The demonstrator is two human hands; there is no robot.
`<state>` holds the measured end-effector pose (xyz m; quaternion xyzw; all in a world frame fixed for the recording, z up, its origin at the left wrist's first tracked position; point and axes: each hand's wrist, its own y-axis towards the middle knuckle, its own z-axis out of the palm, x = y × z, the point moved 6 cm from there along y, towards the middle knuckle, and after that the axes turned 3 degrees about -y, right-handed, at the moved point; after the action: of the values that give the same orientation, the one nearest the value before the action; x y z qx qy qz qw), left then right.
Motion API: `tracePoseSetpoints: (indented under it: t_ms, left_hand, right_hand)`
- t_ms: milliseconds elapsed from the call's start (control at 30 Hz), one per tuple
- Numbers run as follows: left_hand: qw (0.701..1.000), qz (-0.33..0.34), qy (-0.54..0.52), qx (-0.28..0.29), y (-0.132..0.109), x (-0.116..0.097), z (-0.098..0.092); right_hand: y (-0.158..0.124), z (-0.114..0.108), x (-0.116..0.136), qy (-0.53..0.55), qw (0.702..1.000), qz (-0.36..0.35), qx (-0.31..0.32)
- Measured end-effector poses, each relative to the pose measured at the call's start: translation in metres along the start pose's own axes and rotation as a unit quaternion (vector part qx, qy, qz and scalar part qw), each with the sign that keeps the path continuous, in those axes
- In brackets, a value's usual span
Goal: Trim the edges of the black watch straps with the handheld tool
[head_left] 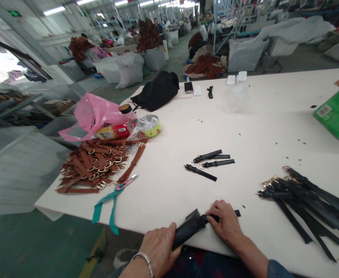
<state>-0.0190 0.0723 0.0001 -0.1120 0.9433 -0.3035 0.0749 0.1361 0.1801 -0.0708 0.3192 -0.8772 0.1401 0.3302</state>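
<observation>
Near the front edge of the table, my left hand (159, 245) is wrapped round a wide, bent black leather piece (188, 229). My right hand (225, 224) pinches a narrow black strap (238, 213) at the end of that piece; its tail sticks out past my fingers, and the join is partly hidden. Several short black buckle straps (208, 175) lie on the table ahead of my hands. To the right is a pile of longer black straps (305, 200) with gold-coloured buckles.
A heap of brown straps (91, 166) with metal rings lies at left, beside pink-handled thread snips (128, 182) and a teal ribbon (105, 199). Behind them are a pink plastic bag (96, 112) and a black bag (160, 90). A green package (337, 116) stands at right.
</observation>
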Motion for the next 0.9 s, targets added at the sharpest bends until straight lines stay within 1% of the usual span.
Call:
tracePoseSetpoints:
  t_ms: [100, 167, 267, 367, 500, 633, 900]
  left_hand:
    - [1.000, 0.004, 0.004, 0.003, -0.001, 0.001, 0.000]
    - [1.000, 0.005, 0.006, 0.002, -0.001, 0.001, -0.001]
    - [1.000, 0.002, 0.003, -0.004, 0.000, 0.002, -0.001]
    - [1.000, -0.001, -0.002, 0.002, 0.000, 0.002, 0.001]
    - [1.000, -0.003, -0.006, 0.011, 0.000, 0.003, 0.002]
    - [1.000, 0.001, -0.004, 0.004, 0.000, 0.004, 0.002]
    - [1.000, -0.001, -0.008, 0.009, 0.002, 0.005, 0.001]
  right_hand:
    - [0.007, 0.003, 0.000, -0.009, 1.000, 0.023, 0.014]
    - [0.009, 0.004, 0.002, -0.011, 0.999, 0.024, 0.018]
    - [0.008, 0.004, 0.005, -0.005, 1.000, 0.002, 0.014]
    - [0.003, 0.005, 0.006, -0.005, 1.000, -0.025, 0.012]
    - [0.000, 0.008, 0.004, -0.016, 0.999, -0.037, 0.010]
    - [-0.001, 0.009, 0.004, -0.008, 0.999, -0.046, 0.004]
    - [-0.004, -0.002, -0.005, -0.027, 0.998, -0.042, -0.032]
